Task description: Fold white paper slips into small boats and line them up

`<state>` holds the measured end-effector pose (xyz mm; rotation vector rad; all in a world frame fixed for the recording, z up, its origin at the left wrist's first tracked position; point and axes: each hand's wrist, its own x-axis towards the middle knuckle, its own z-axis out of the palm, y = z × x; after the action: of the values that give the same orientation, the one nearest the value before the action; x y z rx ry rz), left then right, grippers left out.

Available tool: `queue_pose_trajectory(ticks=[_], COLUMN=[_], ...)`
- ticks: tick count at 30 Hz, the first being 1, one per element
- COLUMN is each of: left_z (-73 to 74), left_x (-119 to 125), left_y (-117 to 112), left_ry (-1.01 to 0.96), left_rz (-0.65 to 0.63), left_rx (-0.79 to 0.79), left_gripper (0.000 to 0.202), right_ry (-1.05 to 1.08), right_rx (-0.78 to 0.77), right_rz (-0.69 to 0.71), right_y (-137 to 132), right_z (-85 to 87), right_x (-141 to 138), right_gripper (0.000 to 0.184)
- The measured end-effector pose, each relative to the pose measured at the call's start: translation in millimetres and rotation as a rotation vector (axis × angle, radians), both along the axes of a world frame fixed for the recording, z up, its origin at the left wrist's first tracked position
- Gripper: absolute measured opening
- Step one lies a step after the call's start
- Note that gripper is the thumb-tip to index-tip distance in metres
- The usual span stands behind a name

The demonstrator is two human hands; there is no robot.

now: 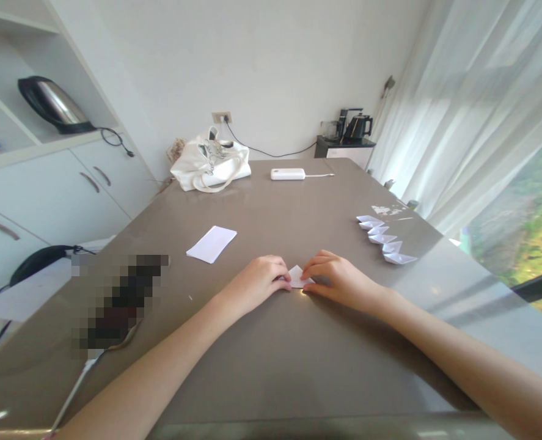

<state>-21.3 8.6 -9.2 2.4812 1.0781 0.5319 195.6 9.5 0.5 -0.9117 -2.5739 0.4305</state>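
Observation:
A small piece of folded white paper (297,277) with a pointed top lies on the brown table in front of me. My left hand (267,273) pinches its left corner between thumb and fingers. On the opposite side, my right hand (328,275) grips the right corner in the same way. The fingers cover both ends of the paper. To the right stands a row of several folded paper boats (385,238). A stack of white paper sheets (212,244) rests to the left, beyond my left hand.
At the table's far side are a white bag (211,162) and a white power bank (288,174) with a short cable. Paper scraps (388,209) lie near the right edge. A blurred-out dark device (119,305) with a cable sits beside my left forearm.

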Motion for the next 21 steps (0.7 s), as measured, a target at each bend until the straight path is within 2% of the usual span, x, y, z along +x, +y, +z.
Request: queue_pose_trajectory(ticks=[4, 9, 14, 17, 21], left_z=[0.7, 3.1, -2.6, -5.3, -4.4], left_x=[-2.0, 0.8, 6.5, 9.9, 13.6], left_y=[0.4, -3.9, -4.7, -4.1, -3.3], left_ry=[0.079, 0.247, 0.362, 0.308, 0.193], left_rz=[-0.05, -0.102, -0.124, -0.086, 0.002], left_rx=[0.057, 0.215, 0.35, 0.332, 0.223], left_gripper=[0.022, 0.025, 0.025, 0.027, 0.025], right_ry=[-0.002, -0.04, -0.068, -0.06, -0.054], right_rx=[0.009, 0.048, 0.073, 0.067, 0.061], right_rz=[0.019, 0.005, -0.023, -0.041, -0.091], right_y=[-0.1, -2.5, -3.2, -2.3, -0.4], right_z=[1.1, 0.5, -1.7, -3.7, -9.2], right_x=[0.3, -1.4, -3.6, -4.5, -6.0], right_gripper=[0.013, 0.016, 0.014, 0.016, 0.021])
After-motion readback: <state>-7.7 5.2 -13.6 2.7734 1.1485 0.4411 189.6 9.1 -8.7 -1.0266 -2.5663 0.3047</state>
